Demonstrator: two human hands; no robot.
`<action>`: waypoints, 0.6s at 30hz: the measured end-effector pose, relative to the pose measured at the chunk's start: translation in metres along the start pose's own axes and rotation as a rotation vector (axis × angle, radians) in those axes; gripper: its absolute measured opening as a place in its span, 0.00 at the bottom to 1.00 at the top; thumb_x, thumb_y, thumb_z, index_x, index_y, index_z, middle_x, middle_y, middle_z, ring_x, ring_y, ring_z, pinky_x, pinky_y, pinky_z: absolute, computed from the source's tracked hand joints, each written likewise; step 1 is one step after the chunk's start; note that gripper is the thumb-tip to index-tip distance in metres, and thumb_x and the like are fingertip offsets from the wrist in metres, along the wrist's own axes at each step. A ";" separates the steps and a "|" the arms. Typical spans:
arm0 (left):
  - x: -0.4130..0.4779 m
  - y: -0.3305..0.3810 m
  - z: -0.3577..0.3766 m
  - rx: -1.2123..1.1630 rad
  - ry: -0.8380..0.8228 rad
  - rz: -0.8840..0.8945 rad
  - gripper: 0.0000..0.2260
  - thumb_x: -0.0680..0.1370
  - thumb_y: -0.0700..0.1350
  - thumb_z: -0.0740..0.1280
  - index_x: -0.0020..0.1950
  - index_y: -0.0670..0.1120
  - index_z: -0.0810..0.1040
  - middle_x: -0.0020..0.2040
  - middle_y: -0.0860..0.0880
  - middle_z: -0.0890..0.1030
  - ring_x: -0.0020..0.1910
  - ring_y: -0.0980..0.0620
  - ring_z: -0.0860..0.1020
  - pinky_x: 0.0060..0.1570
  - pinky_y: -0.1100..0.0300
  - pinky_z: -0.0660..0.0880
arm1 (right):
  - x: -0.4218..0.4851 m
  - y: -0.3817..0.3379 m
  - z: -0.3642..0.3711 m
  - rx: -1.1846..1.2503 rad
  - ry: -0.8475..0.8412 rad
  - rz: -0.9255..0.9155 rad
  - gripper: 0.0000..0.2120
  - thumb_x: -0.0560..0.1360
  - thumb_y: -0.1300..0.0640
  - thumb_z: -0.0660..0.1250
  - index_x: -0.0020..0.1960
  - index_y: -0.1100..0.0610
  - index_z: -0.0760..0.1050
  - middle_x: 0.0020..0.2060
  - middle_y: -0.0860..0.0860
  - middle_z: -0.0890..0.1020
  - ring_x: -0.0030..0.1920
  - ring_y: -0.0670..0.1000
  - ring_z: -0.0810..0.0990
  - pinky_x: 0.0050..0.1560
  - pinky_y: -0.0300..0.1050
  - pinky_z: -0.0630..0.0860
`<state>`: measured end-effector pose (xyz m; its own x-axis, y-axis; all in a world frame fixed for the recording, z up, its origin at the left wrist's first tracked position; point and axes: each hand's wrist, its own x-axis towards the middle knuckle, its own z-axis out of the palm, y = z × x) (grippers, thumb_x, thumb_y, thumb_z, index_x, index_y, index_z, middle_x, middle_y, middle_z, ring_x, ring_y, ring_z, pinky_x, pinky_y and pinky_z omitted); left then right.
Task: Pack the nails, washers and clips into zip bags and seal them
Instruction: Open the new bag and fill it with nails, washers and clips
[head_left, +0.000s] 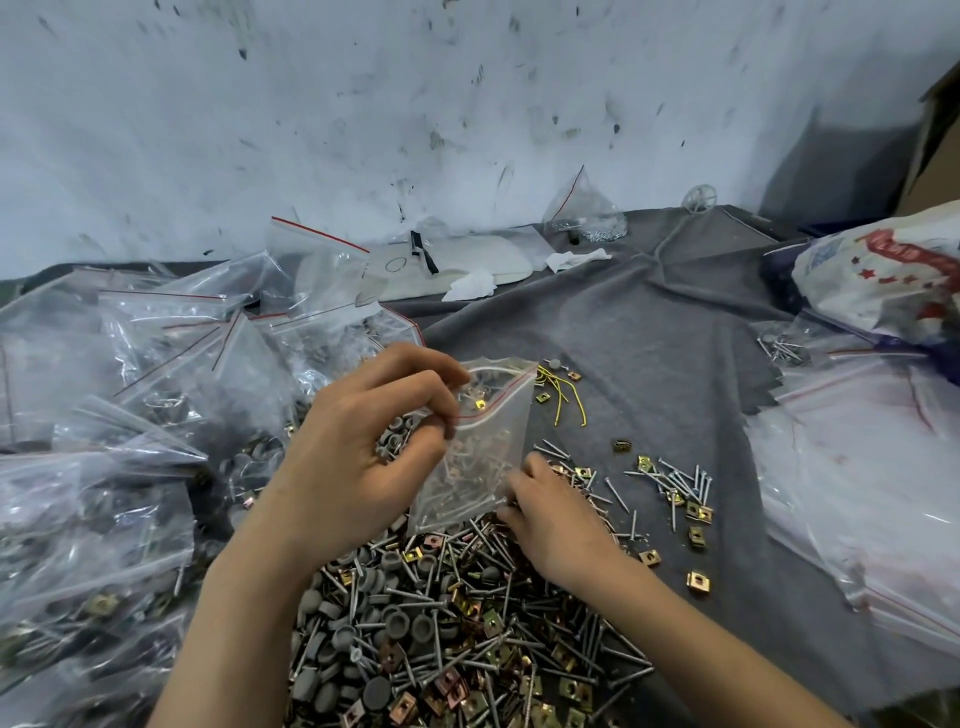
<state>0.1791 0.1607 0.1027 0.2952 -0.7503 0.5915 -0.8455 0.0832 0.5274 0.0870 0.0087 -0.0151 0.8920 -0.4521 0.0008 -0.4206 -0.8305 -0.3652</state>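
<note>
Bag in work: small clear plastic zip bag with a red line along its mouth, held upright above the near pile, mouth up and gaping; nails and one brass clip show inside.
Left hand: fingers pinched tight on the bag's upper left rim at the red line; a few grey round washers are cupped against its palm.
Right hand: fingers curled down at the bag's lower right corner, touching the loose nails; what it holds, if anything, cannot tell.
Loose stock: heap of grey steel nails, grey round rubber washers and square brass-coloured clips on the grey felt cloth, just below both hands.
Scatter: thinner spread of nails and clips right of the right hand.
Filled bags: pile of clear zip bags holding the same parts along the left edge.
Right side: stack of flat clear zip bags.
Behind bag: short yellow wire ties on the cloth.
</note>
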 end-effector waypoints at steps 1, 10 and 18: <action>0.000 0.000 0.000 0.000 0.003 -0.002 0.08 0.73 0.44 0.59 0.39 0.45 0.77 0.51 0.51 0.79 0.52 0.56 0.78 0.51 0.69 0.69 | 0.001 0.002 -0.003 0.054 0.039 0.001 0.07 0.80 0.55 0.60 0.55 0.58 0.70 0.54 0.54 0.70 0.53 0.59 0.76 0.52 0.52 0.72; 0.001 0.001 -0.001 0.008 0.011 -0.004 0.09 0.72 0.44 0.59 0.38 0.44 0.78 0.51 0.50 0.79 0.53 0.55 0.78 0.51 0.66 0.70 | -0.011 -0.008 -0.112 0.799 0.495 -0.075 0.06 0.72 0.60 0.72 0.37 0.51 0.80 0.26 0.43 0.79 0.26 0.38 0.72 0.31 0.29 0.67; 0.001 0.004 0.002 0.025 -0.021 0.030 0.10 0.72 0.43 0.59 0.38 0.42 0.78 0.51 0.49 0.79 0.52 0.55 0.77 0.50 0.66 0.70 | -0.024 -0.047 -0.156 0.707 0.419 -0.277 0.07 0.69 0.59 0.74 0.44 0.52 0.77 0.32 0.55 0.80 0.31 0.50 0.75 0.34 0.44 0.72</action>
<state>0.1747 0.1587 0.1043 0.2600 -0.7616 0.5936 -0.8648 0.0898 0.4940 0.0594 0.0080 0.1472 0.7542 -0.4618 0.4669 0.1282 -0.5937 -0.7944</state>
